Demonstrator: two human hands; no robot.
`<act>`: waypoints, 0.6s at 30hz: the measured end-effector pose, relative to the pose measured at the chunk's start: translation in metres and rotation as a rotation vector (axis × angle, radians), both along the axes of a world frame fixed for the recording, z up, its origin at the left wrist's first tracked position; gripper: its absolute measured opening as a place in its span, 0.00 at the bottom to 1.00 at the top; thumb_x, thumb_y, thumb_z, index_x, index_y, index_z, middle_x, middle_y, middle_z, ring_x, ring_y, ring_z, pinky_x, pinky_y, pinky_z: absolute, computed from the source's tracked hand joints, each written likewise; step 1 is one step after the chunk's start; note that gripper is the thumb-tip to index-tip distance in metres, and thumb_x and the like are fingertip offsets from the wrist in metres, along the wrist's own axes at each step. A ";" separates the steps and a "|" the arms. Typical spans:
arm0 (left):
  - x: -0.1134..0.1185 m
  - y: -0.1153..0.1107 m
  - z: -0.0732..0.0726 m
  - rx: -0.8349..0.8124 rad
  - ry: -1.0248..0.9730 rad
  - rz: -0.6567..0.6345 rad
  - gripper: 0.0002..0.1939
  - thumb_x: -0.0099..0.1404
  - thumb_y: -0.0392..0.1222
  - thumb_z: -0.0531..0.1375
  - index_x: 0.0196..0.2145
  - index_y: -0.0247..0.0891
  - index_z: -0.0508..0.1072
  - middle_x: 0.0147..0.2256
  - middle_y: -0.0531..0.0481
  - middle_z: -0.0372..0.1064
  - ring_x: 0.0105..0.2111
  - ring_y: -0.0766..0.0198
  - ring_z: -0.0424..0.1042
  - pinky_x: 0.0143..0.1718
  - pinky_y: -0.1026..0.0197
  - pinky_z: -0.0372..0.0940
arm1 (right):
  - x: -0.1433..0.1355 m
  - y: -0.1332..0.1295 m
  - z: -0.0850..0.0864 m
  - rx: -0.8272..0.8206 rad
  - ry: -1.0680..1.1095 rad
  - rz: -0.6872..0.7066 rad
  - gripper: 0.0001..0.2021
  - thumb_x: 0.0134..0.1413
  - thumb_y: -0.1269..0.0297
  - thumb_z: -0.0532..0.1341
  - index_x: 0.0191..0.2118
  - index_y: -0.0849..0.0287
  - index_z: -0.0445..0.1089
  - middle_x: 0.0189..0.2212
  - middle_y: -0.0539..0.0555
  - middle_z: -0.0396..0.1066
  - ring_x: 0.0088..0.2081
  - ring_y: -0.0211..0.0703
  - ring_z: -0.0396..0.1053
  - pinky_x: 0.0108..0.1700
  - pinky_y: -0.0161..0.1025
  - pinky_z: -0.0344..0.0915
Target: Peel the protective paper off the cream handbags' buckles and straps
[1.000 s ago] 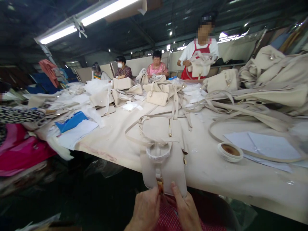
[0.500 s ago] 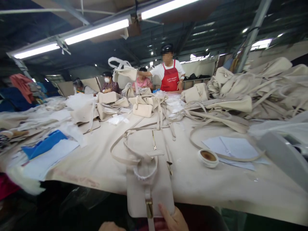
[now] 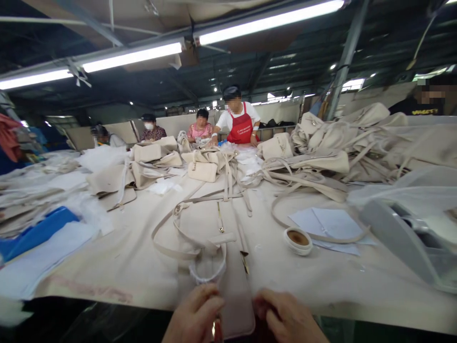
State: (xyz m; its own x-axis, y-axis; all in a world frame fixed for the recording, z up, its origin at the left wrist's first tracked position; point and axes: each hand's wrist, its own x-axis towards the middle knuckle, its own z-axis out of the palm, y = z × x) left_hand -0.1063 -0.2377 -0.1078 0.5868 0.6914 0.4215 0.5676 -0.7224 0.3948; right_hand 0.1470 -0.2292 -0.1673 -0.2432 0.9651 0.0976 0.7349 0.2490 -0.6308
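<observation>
A beige backpack lies flat in front of me, its lower end at the table's near edge. Straps and a white-wrapped loop handle rest on top of it, and gold zipper parts show. My left hand is closed over the strap below the handle, at a gold buckle. Its fingers hide most of that strap. Just right of the bag's lower edge, my right hand is curled with its fingertips together. What those fingertips hold, if anything, cannot be made out.
Right of the bag are a round tub of brown stuff, white papers and a grey bin. Bags are heaped at the back right. A blue sheet lies left. Several co-workers, one in a red apron, are across the table.
My left hand has come up onto the strap and buckle. The right hand has left the bag's lower corner and curled beside it. The aproned co-worker has lowered the lifted bag. The view has shifted right.
</observation>
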 end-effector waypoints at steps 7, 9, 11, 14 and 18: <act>0.057 0.048 0.006 -0.090 -0.183 0.014 0.16 0.63 0.28 0.48 0.39 0.39 0.73 0.48 0.44 0.69 0.49 0.60 0.69 0.50 0.60 0.66 | -0.032 0.047 -0.004 0.241 -0.130 -0.214 0.24 0.46 0.66 0.63 0.53 0.58 0.69 0.42 0.60 0.76 0.42 0.56 0.73 0.44 0.47 0.66; 0.062 0.059 0.008 -0.147 -0.224 0.010 0.14 0.65 0.30 0.49 0.37 0.39 0.73 0.44 0.45 0.71 0.45 0.60 0.69 0.48 0.59 0.65 | -0.036 0.053 -0.006 0.192 -0.046 -0.217 0.18 0.49 0.65 0.61 0.49 0.58 0.69 0.38 0.59 0.76 0.39 0.54 0.73 0.42 0.45 0.66; 0.065 0.069 0.009 -0.209 -0.248 0.012 0.13 0.65 0.32 0.49 0.35 0.39 0.73 0.40 0.47 0.72 0.42 0.60 0.69 0.46 0.59 0.64 | -0.035 0.056 -0.004 0.103 0.143 -0.149 0.15 0.50 0.67 0.58 0.46 0.57 0.68 0.36 0.55 0.76 0.38 0.49 0.72 0.40 0.41 0.65; 0.067 0.081 0.007 -0.256 -0.228 0.009 0.12 0.64 0.31 0.49 0.34 0.39 0.72 0.38 0.47 0.71 0.41 0.60 0.68 0.46 0.58 0.63 | -0.027 0.062 0.001 -0.034 0.432 -0.044 0.12 0.44 0.70 0.57 0.40 0.57 0.66 0.31 0.50 0.73 0.34 0.43 0.70 0.36 0.37 0.63; 0.071 0.094 0.004 -0.251 -0.158 -0.012 0.11 0.60 0.29 0.51 0.33 0.38 0.72 0.37 0.46 0.71 0.41 0.59 0.66 0.45 0.58 0.62 | -0.015 0.071 0.013 -0.192 0.751 0.018 0.07 0.45 0.65 0.59 0.34 0.59 0.67 0.26 0.47 0.69 0.30 0.40 0.66 0.32 0.35 0.61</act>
